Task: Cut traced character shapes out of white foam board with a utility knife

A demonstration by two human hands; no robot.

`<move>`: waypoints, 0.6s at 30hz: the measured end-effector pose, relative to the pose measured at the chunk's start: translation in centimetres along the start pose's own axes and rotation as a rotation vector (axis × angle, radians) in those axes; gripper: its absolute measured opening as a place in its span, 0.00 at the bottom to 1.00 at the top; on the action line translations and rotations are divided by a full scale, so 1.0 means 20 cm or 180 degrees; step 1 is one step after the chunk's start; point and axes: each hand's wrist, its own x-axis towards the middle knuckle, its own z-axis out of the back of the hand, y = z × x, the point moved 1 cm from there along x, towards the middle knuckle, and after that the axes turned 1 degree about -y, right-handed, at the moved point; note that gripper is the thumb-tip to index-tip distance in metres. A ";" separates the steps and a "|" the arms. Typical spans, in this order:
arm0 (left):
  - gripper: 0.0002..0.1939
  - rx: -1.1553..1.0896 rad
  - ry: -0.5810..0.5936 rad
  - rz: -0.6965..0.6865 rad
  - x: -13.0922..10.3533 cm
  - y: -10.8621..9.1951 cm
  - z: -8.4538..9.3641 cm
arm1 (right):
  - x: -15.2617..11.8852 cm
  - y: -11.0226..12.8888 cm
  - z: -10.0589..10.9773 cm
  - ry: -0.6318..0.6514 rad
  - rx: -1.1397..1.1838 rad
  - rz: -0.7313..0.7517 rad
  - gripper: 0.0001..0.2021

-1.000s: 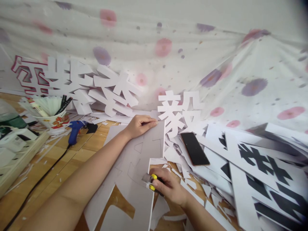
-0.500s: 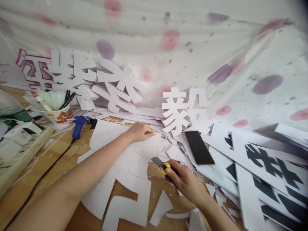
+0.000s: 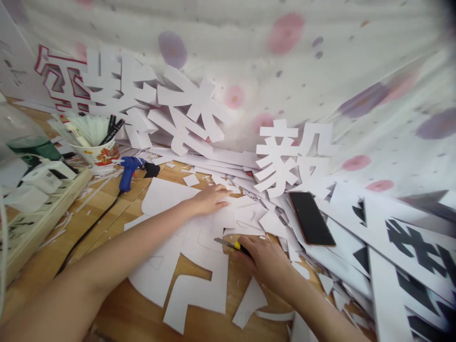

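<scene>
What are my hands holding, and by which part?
Your right hand grips a utility knife by its handle; your left hand lies open on the white board, gripping nothing.

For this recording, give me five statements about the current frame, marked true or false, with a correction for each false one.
1. The right hand holds a utility knife with a yellow part. True.
2. The left hand is gripping the blue glue gun. False: it lies over the white sheet, and the glue gun lies apart from it on the wooden surface.
3. Black markers stick up from a printed cup. True.
4. The phone lies on the left, beside the glue gun. False: it lies beyond the right hand, to its right.
5. The backdrop is plain. False: it carries pink and purple spots.
</scene>
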 end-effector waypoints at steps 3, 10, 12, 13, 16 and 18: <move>0.23 0.0033 0.0162 0.0005 -0.08 -0.03 0.00 | 0.02 0.01 0.00 0.0051 -0.0049 -0.0029 0.06; 0.30 0.0249 0.0488 -0.0172 -0.26 -0.03 -0.08 | 0.05 0.02 -0.03 0.0060 -0.0315 0.0096 0.08; 0.31 0.0290 0.0489 -0.0198 -0.26 -0.02 -0.10 | 0.06 0.02 -0.03 0.0061 -0.0369 0.0110 0.09; 0.32 0.0310 0.0493 -0.0202 -0.26 -0.02 -0.11 | 0.06 0.01 -0.03 0.0067 -0.0388 0.0101 0.09; 0.32 0.0365 0.0537 -0.0197 -0.25 -0.02 -0.11 | 0.07 0.01 -0.04 0.0069 -0.0406 0.0116 0.09; 0.32 0.0391 0.0588 -0.0167 -0.24 -0.02 -0.11 | 0.07 0.01 -0.04 0.0042 -0.0380 0.0179 0.09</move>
